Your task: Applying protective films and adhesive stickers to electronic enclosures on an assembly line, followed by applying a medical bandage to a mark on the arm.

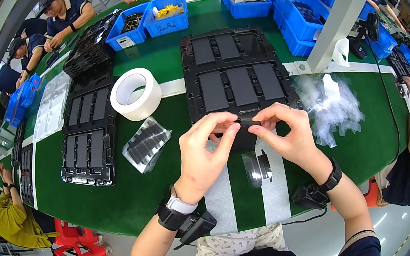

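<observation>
My left hand and right hand pinch a black panel near its upper edge; I judge this edge-handling, the next move calling for level, even control.

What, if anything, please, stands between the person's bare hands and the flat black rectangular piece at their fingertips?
Nothing visible does: left hand and right hand have fingertips at the upper end of the flat black rectangular piece.

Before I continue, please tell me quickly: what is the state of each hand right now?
Left hand: closed in a pinch on a black flat piece.
Right hand: fingertips near its other side; whether closed on it cannot be told.
</observation>
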{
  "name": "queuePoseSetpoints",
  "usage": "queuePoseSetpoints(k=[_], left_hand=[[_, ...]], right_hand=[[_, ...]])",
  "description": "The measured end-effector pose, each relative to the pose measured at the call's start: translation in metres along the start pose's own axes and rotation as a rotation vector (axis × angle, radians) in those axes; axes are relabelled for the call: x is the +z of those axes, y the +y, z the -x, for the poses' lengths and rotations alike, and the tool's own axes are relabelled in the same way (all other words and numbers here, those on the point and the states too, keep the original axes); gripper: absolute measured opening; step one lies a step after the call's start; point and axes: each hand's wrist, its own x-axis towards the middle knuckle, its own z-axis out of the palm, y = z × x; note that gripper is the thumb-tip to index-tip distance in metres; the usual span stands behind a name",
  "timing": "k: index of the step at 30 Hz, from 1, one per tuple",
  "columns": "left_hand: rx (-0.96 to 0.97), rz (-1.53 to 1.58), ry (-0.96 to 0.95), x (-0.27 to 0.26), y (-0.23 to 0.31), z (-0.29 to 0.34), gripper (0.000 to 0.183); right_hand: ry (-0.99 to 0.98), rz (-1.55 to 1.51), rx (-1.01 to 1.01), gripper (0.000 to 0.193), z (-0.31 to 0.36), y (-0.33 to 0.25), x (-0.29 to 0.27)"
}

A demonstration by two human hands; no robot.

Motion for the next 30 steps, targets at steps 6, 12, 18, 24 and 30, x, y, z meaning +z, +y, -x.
queuePoseSetpoints(k=[6, 12, 18, 24, 30], left_hand=[[0.100, -0.105, -0.019, -0.003, -0.002, -0.001, 0.009], [0.091, -0.087, -0.010, -0.003, -0.003, -0.001, 0.009], [0.066, -0.096, -0.024, -0.002, -0.004, -0.001, 0.008], [0.014, -0.029, -0.071, -0.003, -0.008, 0.000, 0.012], [-0.202, 0.313, -0.185, 0.003, -0.010, 0.005, 0.019]], right_hand=[[0.036, 0.075, -0.073, 0.015, 0.000, -0.002, 0.002], [0.044, 0.047, -0.082, 0.013, 0.001, 0.000, 0.000], [-0.020, -0.066, 0.039, 0.009, 0.000, -0.001, -0.001], [-0.097, -0.106, 0.053, 0.020, 0.001, 0.001, 0.003], [-0.081, -0.329, 0.168, 0.042, 0.001, -0.005, -0.003]])
